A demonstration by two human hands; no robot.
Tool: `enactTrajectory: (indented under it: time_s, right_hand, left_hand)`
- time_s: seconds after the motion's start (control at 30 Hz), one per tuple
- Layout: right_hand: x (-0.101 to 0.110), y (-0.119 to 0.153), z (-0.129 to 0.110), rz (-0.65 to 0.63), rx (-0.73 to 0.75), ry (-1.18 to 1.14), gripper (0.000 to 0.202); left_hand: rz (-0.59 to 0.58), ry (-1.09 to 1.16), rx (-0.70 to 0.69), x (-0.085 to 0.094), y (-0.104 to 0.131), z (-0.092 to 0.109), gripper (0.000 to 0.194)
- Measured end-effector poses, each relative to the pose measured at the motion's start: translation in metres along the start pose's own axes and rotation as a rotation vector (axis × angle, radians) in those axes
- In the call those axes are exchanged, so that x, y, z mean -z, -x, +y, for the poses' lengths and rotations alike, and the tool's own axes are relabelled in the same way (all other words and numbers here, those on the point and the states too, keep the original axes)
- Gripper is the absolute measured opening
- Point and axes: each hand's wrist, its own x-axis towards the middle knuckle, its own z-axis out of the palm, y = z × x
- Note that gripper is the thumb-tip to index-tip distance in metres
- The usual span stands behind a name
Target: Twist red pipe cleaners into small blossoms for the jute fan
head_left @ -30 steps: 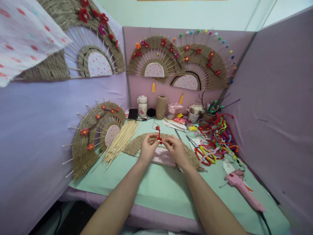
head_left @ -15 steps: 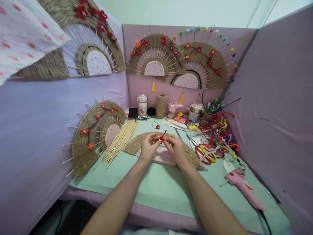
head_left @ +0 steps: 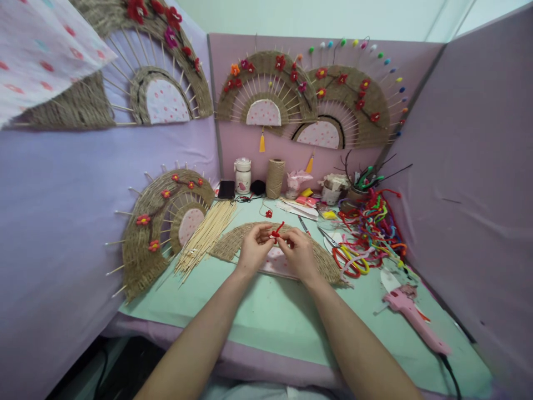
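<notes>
Left hand (head_left: pixel 255 251) and right hand (head_left: pixel 300 253) pinch fuzzy red pipe cleaner (head_left: pixel 276 234) over tan semicircular twine fan (head_left: pixel 231 242); brown pot (head_left: pixel 356 199) (dark twigs (head_left: pixel 346 165) inside) near back-right corner of mint-green cloth-topped bench (head_left: pixel 266 325); cloth runs to front edge.

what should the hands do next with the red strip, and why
I'd probably fold the free end of the red strip down toward the bunched part: the left hand and right hand both pinch it low, while that end sticks up loose.
</notes>
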Motion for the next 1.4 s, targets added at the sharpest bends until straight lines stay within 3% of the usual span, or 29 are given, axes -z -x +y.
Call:
enactTrajectory:
  time_s: [0.13, 0.27, 0.43, 0.6, 0.77, 0.93, 1.13, 1.4]
  right_hand:
    - [0.005, -0.003, -0.004, -0.008, -0.05, -0.127, 0.013]
    - [0.012, -0.006, -0.011, 0.007, -0.102, -0.279, 0.016]
    - [0.016, -0.007, -0.012, -0.088, -0.082, -0.305, 0.014]
    - [0.012, -0.006, -0.006, -0.107, -0.037, -0.168, 0.011]
    - [0.01, -0.006, -0.002, -0.132, -0.097, -0.205, 0.014]
    - [0.013, -0.006, -0.006, -0.062, -0.105, -0.251, 0.016]
    - [0.007, -0.005, -0.006, -0.08, -0.062, -0.27, 0.013]
    - [0.0, -0.002, -0.002, 0.03, -0.209, -0.32, 0.019]
  left_hand:
    - [0.021, 0.114, 0.128, -0.001, 0.001, 0.004, 0.037]
    - [-0.031, 0.317, 0.303, 0.001, 0.002, 0.009, 0.039]
    - [-0.09, 0.416, 0.367, 0.004, 0.001, 0.011, 0.039]
    - [-0.036, 0.398, 0.343, 0.004, 0.0, 0.01, 0.038]
    - [0.021, 0.383, 0.312, 0.001, 0.0, 0.012, 0.034]
    - [0.066, 0.207, 0.249, 0.0, 0.0, 0.005, 0.032]
    - [0.07, 0.066, 0.116, -0.001, -0.002, -0.005, 0.031]
    - [0.035, 0.02, 0.052, -0.005, 0.003, 0.0, 0.033]
